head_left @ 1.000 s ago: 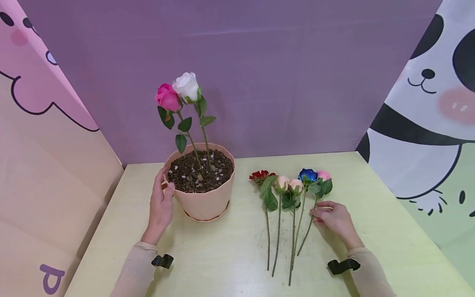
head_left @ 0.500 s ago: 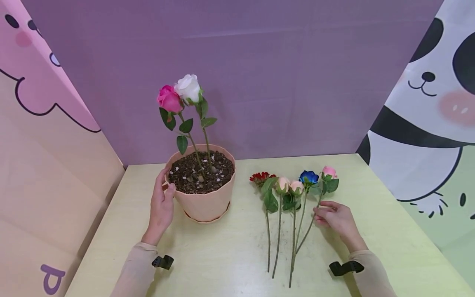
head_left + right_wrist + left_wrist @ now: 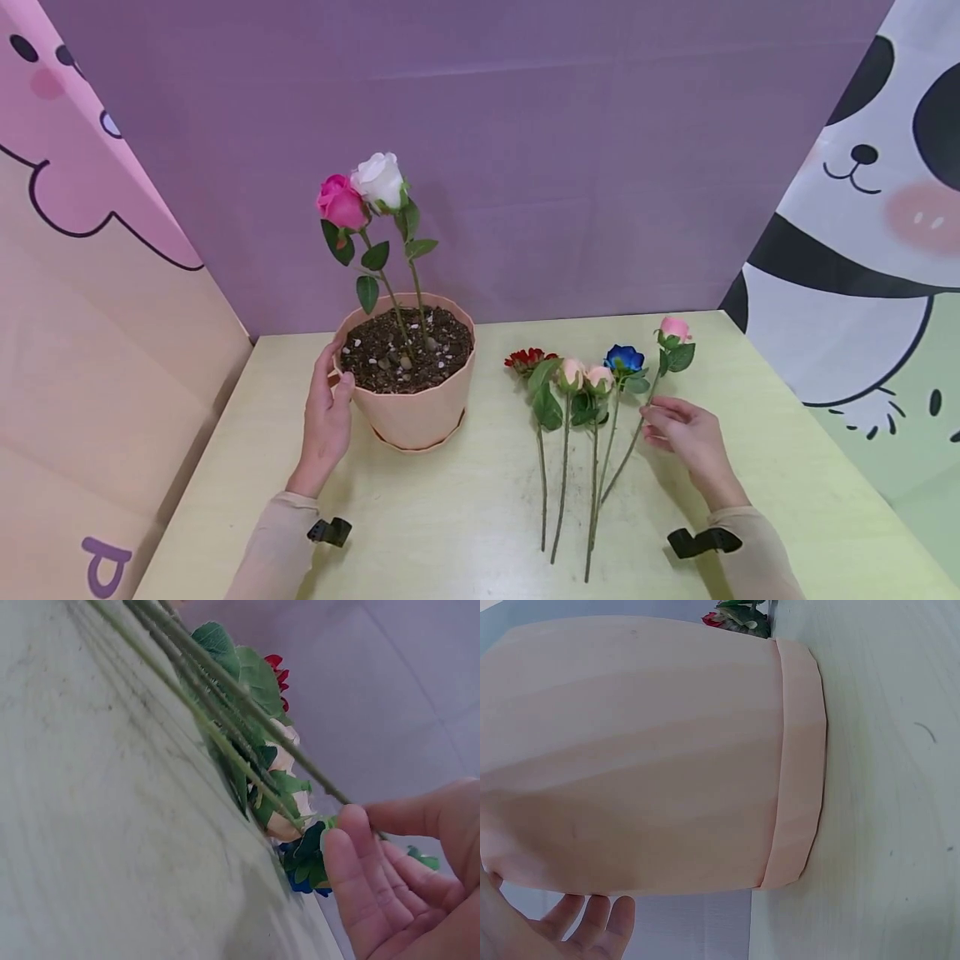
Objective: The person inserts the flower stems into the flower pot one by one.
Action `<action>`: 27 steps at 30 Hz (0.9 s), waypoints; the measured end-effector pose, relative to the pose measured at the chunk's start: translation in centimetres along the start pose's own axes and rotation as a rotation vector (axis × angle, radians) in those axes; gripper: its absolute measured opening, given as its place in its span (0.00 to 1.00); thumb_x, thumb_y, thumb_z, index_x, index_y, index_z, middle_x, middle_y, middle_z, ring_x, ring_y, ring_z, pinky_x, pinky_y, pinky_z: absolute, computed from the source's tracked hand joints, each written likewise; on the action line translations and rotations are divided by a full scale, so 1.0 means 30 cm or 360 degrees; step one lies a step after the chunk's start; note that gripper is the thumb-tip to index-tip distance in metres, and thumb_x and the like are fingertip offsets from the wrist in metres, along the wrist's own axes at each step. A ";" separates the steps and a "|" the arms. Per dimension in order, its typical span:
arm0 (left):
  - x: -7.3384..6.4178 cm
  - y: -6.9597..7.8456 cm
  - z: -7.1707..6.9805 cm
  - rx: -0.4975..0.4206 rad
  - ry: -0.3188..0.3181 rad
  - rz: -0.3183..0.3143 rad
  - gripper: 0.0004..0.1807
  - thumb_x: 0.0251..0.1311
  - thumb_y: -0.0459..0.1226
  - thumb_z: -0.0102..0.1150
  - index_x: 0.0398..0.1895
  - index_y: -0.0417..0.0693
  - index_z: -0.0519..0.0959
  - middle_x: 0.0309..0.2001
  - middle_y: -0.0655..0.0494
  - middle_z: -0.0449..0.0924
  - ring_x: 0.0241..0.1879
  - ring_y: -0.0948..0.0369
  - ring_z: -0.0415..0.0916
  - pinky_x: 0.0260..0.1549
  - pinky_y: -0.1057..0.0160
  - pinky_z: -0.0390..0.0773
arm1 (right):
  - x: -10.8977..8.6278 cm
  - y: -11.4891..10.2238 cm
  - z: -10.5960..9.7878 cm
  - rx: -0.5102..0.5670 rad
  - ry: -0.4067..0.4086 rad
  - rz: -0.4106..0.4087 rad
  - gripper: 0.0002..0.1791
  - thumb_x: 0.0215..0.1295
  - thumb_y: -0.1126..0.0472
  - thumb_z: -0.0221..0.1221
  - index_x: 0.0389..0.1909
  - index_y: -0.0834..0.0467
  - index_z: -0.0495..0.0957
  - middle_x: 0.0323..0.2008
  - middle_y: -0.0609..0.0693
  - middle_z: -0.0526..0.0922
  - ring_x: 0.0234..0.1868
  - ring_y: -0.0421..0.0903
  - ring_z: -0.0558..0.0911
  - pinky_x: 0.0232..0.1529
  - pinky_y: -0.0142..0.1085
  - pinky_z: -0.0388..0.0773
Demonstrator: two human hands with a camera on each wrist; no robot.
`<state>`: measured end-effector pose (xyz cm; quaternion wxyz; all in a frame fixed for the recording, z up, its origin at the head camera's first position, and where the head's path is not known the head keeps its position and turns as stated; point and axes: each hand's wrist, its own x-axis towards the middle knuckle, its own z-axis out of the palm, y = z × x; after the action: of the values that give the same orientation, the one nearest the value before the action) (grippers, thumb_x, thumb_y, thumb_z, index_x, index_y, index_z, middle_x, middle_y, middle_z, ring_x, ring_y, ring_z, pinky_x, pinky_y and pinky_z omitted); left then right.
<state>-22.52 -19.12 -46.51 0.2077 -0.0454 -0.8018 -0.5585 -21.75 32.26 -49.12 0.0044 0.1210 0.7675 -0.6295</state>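
Observation:
My left hand [image 3: 327, 417] holds the near left side of a peach flowerpot [image 3: 412, 417], its thumb at the rim; the left wrist view shows the fingers along the pot's wall [image 3: 645, 757]. A magenta rose [image 3: 341, 202] and a white rose [image 3: 378, 181] stand upright in the dark soil [image 3: 367, 354]. My right hand [image 3: 690, 437] pinches the stem of a pink rose [image 3: 676, 328] between thumb and fingertips. Its bloom points away, and the stem's lower end overlaps the neighbouring stems. In the right wrist view this stem [image 3: 300, 759] passes above the others.
Beside the pink rose lie a blue flower [image 3: 624, 358], two pale peach roses [image 3: 572, 373] and a red flower [image 3: 527, 359], stems toward the near edge. The pale table [image 3: 450, 517] meets a purple backdrop [image 3: 562, 167], with printed panels at both sides.
My right hand has shifted slightly right, drawing the pink rose away from the blue flower; its bloom has moved right and farther back. The left hand stays on the pot.

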 end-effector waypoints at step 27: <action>-0.001 0.003 0.000 -0.0011 -0.0006 -0.0020 0.30 0.84 0.42 0.40 0.86 0.56 0.55 0.85 0.50 0.56 0.70 0.40 0.64 0.63 0.38 0.69 | -0.018 -0.079 0.050 0.0391 -0.0022 -0.0243 0.09 0.74 0.57 0.67 0.50 0.54 0.83 0.36 0.38 0.90 0.35 0.36 0.89 0.41 0.31 0.88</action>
<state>-22.47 -19.07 -46.44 0.2024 -0.0421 -0.8006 -0.5624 -21.91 30.29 -47.06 -0.0529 0.0574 0.6916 -0.7180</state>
